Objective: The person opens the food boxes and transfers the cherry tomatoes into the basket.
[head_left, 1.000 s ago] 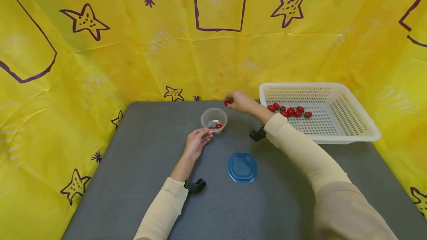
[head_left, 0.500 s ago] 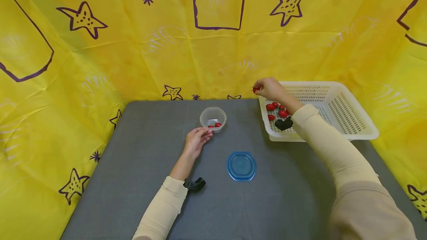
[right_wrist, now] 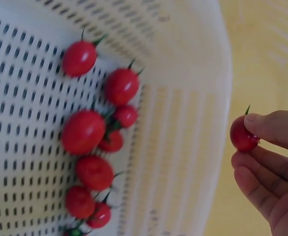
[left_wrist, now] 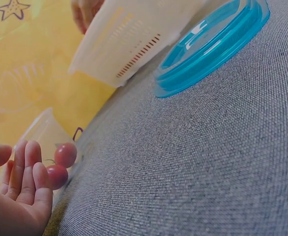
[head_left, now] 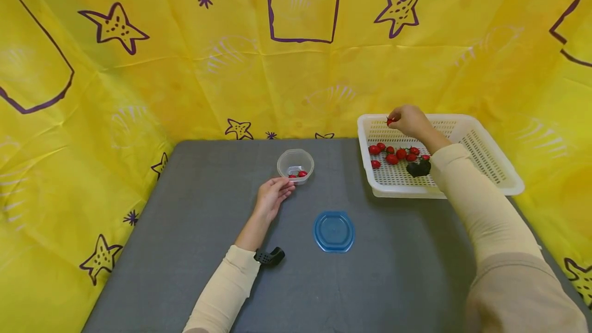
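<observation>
In the head view my left hand (head_left: 272, 197) holds the near rim of a small clear plastic container (head_left: 296, 157), its fingertips right at the edge. A couple of cherry tomatoes (left_wrist: 65, 155) lie inside the container, seen through its wall in the left wrist view. My right hand (head_left: 412, 122) is raised over the back left of a white slotted basket (head_left: 501, 176). Between thumb and fingers it pinches one cherry tomato (right_wrist: 243, 133) with a bit of green stem. Several more cherry tomatoes (right_wrist: 83, 132) lie on the basket's floor, mostly toward its left side.
A blue lid (head_left: 334, 232) lies flat on the grey table (head_left: 208, 189), in front of the container and the basket. Yellow patterned cloth (head_left: 296, 81) hangs behind the table and down both sides.
My right hand has moved right with the cherry tomato, from near the container to over the basket. The left hand and the container have stayed in place.
</observation>
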{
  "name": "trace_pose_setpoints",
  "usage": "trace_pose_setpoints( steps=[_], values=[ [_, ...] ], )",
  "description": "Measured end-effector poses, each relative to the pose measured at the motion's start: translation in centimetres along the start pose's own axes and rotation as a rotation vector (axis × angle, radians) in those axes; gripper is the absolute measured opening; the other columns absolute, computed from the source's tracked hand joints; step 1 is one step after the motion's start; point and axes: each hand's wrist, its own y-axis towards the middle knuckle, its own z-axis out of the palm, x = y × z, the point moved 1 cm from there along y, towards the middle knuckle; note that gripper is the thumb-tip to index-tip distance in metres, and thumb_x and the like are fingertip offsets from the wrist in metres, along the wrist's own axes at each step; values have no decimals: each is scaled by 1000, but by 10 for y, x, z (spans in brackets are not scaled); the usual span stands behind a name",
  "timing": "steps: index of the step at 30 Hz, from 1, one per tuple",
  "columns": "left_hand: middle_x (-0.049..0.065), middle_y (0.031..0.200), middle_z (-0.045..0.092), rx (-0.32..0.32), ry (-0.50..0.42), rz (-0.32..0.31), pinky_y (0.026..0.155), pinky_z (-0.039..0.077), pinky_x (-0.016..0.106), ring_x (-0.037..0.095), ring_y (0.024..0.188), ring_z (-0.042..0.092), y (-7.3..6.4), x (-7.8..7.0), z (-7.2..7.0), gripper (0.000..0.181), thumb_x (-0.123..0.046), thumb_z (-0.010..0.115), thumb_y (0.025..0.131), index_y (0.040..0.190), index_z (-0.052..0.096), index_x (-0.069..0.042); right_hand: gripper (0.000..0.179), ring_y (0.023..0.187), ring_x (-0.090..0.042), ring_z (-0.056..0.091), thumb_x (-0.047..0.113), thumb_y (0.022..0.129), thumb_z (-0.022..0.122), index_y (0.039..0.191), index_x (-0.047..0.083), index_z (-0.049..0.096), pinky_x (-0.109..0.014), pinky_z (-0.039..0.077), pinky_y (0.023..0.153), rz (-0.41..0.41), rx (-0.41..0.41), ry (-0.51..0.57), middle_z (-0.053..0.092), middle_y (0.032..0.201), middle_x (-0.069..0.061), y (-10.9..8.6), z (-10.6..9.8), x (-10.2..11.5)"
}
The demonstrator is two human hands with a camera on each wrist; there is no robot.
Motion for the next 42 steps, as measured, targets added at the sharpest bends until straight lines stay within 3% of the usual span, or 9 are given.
trace_pose_setpoints(
  steps=[5,11,18,25,31,36,42],
  values=[
    [-2,77,71,13,-10,17,69,55,20,8,72,69,1,0,2,14,-11,60,96,104,60,0,27,96,-45,59,10,93,60,111,-10,62,-53,48,83,49,-13,5,62,112,-34,-5,-3,-23],
    [-5,71,69,44,-38,40,67,53,19,5,67,68,2,0,3,10,-7,57,96,103,57,0,28,86,-40,60,11,90,62,107,-11,62,-43,49,70,89,-15,-5,64,106,-32,-9,-2,-51],
    [-4,72,69,22,-38,35,67,54,20,6,67,68,2,1,1,10,-7,57,96,103,59,1,25,91,-47,53,7,86,61,102,-12,63,-56,44,83,109,6,-92,64,98,-33,-17,1,-74],
    [-3,73,70,12,-34,26,69,55,21,6,69,68,1,2,-1,11,-8,58,96,102,60,0,19,83,-42,57,4,81,61,91,-11,66,-56,45,82,107,78,-174,66,89,-28,-23,4,-89],
    [-3,73,70,11,-29,25,69,55,21,7,69,68,1,3,-3,11,-9,59,96,102,60,0,25,94,-49,58,3,81,55,99,-13,63,-58,46,87,138,131,-220,63,100,-33,-26,10,-100],
    [-4,73,69,11,-27,23,68,55,21,6,69,68,0,3,-3,10,-8,58,96,102,60,0,28,103,-53,56,3,84,51,104,-14,61,-60,43,94,164,146,-212,60,108,-36,-28,16,-104],
    [-4,73,70,8,-24,27,67,55,20,6,69,68,1,2,-2,9,-8,58,96,101,60,-1,24,98,-52,57,2,82,51,96,-13,64,-59,44,90,154,147,-197,63,99,-34,-27,19,-106]
  ],
)
